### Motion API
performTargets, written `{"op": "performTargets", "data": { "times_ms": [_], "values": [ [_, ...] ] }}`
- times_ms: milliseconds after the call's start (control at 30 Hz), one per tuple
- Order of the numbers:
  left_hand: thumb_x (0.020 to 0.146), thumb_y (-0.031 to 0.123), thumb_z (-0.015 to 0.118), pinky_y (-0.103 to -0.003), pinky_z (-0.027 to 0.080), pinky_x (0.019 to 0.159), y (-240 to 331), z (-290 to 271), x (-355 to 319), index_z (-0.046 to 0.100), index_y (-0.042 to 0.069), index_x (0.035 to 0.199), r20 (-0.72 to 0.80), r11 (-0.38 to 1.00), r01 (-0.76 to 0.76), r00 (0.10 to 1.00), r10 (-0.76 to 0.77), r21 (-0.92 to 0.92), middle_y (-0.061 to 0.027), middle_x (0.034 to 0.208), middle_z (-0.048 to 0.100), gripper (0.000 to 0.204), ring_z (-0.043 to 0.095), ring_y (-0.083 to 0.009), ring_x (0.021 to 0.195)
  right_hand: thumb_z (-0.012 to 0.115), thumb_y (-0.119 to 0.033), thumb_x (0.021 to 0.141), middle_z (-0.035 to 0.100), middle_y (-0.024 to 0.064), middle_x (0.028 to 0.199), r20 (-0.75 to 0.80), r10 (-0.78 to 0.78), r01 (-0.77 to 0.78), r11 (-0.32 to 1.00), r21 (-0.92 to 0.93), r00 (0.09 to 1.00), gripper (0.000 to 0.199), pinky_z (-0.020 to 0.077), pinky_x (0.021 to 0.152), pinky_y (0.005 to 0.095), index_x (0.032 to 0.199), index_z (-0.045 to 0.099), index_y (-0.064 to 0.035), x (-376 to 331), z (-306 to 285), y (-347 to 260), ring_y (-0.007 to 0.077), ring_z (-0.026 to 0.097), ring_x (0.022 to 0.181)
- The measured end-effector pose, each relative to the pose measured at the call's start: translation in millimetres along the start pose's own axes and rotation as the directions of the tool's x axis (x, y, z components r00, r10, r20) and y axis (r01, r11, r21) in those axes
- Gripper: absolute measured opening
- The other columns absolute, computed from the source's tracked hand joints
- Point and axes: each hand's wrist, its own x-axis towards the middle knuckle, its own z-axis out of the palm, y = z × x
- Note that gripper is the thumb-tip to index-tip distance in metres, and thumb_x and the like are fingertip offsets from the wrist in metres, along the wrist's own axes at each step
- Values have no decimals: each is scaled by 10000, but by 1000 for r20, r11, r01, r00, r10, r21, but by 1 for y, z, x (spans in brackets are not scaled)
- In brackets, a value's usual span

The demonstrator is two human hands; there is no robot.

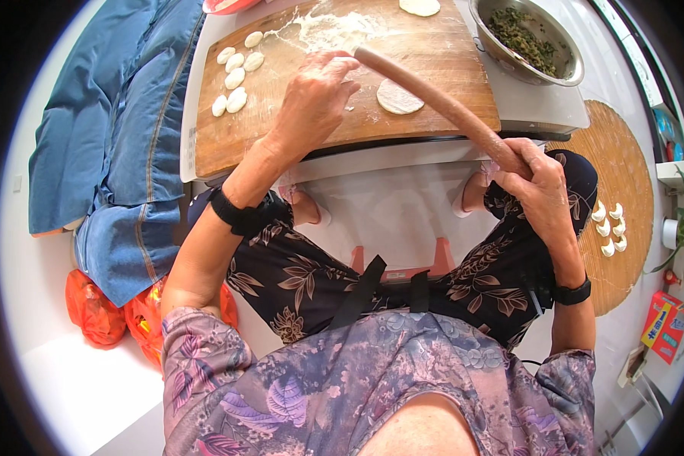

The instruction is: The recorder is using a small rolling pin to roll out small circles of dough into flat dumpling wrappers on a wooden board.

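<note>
Brown wooden board point(281, 129), pale white dough discs point(235, 76), reddish-brown rolling pin point(441, 102), blue denim cloth point(121, 129).

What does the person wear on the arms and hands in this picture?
Both forearms are bare. The left wrist carries a wide black band, like a fabric strap. The right wrist carries a thinner black band, perhaps a watch. The hands, left and right, have no gloves. Short sleeves of a purple and grey floral top end above the elbows.
</note>
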Motion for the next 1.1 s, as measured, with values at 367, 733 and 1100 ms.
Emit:
{"op": "performTargets", "data": {
  "times_ms": [367,733,1100],
  "values": [
    [860,147,601,-441,499,768,1,28,17,661,17,941,165,998,-27,986,36,-59,-174,968,620,164,623,-365,881,630,-119,764,582,61,796,-53,149,-140,978,152,987,320,450,704,271,1042,613,38,-8,-5,10,125,529,736],
    [845,166,655,-419,487,718,28,21,9,618,27,835,206,986,160,967,-149,-40,-165,833,622,144,615,-353,794,638,-107,772,554,54,760,-31,131,-124,978,165,991,298,434,671,264,1033,615,33,-7,2,7,114,507,709],
    [847,185,668,-403,488,700,40,23,6,636,31,851,232,972,230,949,-214,-44,-161,854,642,157,629,-326,786,623,-79,776,592,71,684,-9,71,-70,990,126,997,294,470,615,269,1038,603,52,-9,7,3,121,567,620]
  ]
}}
